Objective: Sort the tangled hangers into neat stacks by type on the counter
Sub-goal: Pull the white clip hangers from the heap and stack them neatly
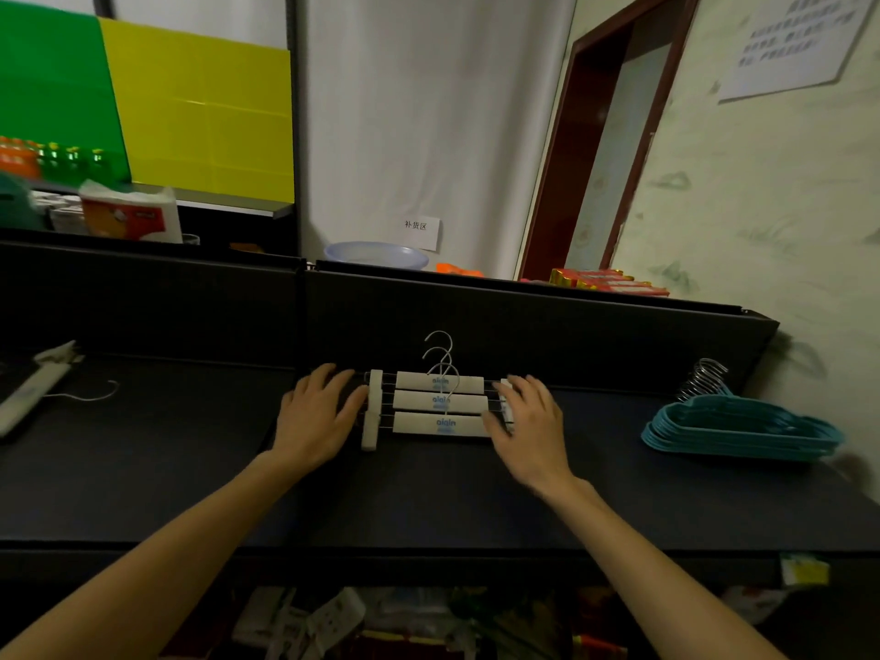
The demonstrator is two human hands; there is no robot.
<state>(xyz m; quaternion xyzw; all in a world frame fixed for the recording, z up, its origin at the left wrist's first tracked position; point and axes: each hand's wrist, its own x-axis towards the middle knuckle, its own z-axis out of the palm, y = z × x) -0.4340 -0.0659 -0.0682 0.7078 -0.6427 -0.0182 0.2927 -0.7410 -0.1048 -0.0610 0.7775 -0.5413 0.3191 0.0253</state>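
Work surface: dark matte counter [428,497], with a raised dark back panel [524,316] along its far edge. Dim lighting.

Centre of counter: three white clip hangers [440,404] lying flat, stacked in a row front to back, metal hooks pointing toward the back panel. Blue lettering on each bar. Their left-end clips [372,409] line up into one white block.

Left hand [316,416]: palm down, fingers spread and loosely extended, fingertips resting at the left ends of the hangers, just beside the clip block. Not pinching anything.

Right hand [528,421]: palm down, fingers spread, covering the right-end clips of the same hangers. Flat contact, no closed grasp seen.

Right end of counter: stack of teal plastic hangers [738,428], nested neatly, metal hooks bunched toward the back corner. Well apart from the white group.

Left end of counter: another white clip hanger [33,397], lying at an angle, hook toward the centre; partly cut by the frame edge.

Room: white curtain [428,111] behind the panel with a small paper label [419,228]; green and yellow boards [143,97] at upper left above shelved goods; dark red door frame [614,135] at right; pale wall with a posted notice [795,35]. A pale bowl [376,254] sits beyond the panel.
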